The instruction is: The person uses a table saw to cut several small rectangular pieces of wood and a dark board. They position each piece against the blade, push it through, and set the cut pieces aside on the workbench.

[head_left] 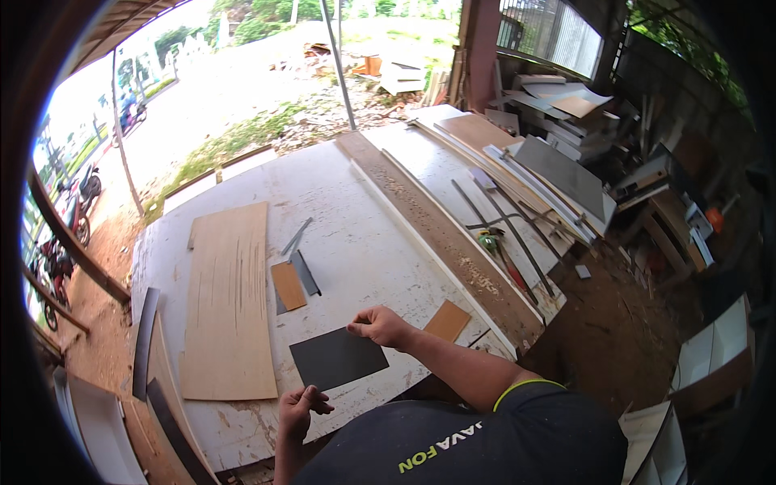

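A dark grey rectangular sheet (339, 360) is tilted over the near part of the white worktable. My right hand (380, 327) pinches its far right corner between thumb and fingertips. By the sheet's near left edge is my left hand (303, 408), loosely curled with its fingers apart; it seems to grip nothing, and whether it touches the edge is hard to see. Beyond the sheet lie a small brown wood-pattern piece (288, 285) and a narrow grey strip (305, 272). Another brown piece (447, 321) rests beside my right forearm.
A long plywood board (228, 303) covers the table's left part. Across the worktable (347, 218) runs a sawdust-strewn channel (428, 214). Metal bars (509, 222) and a green power tool (490, 239) lie to its right. Stacked panels (558, 174) and offcuts fill the far right.
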A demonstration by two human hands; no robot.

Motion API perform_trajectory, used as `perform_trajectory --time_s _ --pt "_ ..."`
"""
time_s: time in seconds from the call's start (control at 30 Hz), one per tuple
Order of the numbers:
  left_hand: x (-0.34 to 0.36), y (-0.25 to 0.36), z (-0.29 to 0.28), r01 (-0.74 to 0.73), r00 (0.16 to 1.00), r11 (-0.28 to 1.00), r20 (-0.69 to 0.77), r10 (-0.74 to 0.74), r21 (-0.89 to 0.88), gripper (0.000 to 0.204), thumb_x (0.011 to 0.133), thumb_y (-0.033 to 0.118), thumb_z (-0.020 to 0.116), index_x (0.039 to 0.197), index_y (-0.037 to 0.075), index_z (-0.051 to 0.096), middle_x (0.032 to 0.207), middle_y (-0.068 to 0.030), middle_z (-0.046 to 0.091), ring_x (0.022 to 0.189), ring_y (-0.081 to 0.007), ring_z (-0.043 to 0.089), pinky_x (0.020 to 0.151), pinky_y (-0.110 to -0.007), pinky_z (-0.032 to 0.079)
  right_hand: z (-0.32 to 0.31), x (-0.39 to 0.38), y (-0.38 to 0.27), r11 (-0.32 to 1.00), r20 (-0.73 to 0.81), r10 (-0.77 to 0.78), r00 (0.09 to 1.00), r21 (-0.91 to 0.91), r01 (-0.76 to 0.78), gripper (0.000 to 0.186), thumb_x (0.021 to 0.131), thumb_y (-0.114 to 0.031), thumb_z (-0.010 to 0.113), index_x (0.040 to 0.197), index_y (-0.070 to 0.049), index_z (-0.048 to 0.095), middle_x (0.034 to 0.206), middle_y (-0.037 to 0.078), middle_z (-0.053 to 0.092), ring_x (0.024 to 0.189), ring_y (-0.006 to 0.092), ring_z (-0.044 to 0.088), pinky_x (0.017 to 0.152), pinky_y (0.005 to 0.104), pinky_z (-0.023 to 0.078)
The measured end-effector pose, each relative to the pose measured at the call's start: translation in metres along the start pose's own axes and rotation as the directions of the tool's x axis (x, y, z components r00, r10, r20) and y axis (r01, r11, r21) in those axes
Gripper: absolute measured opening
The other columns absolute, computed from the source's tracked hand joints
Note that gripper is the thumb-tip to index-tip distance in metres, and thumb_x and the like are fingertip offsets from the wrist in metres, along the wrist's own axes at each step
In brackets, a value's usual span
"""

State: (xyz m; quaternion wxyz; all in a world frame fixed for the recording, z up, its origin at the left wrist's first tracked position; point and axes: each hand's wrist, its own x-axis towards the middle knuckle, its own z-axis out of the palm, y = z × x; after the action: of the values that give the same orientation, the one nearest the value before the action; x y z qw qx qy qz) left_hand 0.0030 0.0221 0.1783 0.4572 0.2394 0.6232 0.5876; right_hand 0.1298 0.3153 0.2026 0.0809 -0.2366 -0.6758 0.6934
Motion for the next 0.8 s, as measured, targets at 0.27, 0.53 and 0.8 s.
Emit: perform_trajectory --time_s 0.27,0.53,0.8 --pt "0.0 0.006 0.011 -0.02 0.996 0.998 0.086 0.024 -0.052 0.039 0.105 0.03 0.062 0.093 -0.007 0.072 0.084 -0.0157 0.074 0.075 -0.0267 0.076 0.075 -0.037 0.058 -0.021 -0.013 0.022 0.996 -0.093 0.021 0.995 0.085 -0.013 0.028 0.102 -0.026 0.071 0.098 0.001 0.076 0.084 -0.002 0.07 0.077 0.0068 0.057 0.073 0.0262 0.047" --pt "0.0 -0.017 -0.022 0.092 0.987 0.992 -0.123 -0.102 -0.091 0.03 0.1 0.027 0.069 0.097 -0.003 0.072 0.087 -0.0143 0.076 0.077 -0.0242 0.075 0.077 -0.035 0.059 -0.16 -0.05 0.05 0.955 -0.228 0.134 0.964 0.288 -0.065 0.036 0.1 -0.041 0.073 0.108 -0.006 0.076 0.096 -0.001 0.074 0.087 0.0076 0.065 0.079 0.0247 0.05" --pt "0.014 -0.029 -0.013 0.24 0.958 0.97 -0.153 -0.243 -0.035 0.033 0.102 0.027 0.063 0.118 -0.001 0.07 0.098 -0.0154 0.078 0.083 -0.0205 0.074 0.077 -0.031 0.054 -0.228 -0.085 0.153 0.669 -0.762 0.279 0.585 -0.282 -0.687 0.07 0.086 -0.053 0.082 0.13 -0.003 0.062 0.13 0.017 0.066 0.115 0.0346 0.066 0.099 0.0444 0.054"
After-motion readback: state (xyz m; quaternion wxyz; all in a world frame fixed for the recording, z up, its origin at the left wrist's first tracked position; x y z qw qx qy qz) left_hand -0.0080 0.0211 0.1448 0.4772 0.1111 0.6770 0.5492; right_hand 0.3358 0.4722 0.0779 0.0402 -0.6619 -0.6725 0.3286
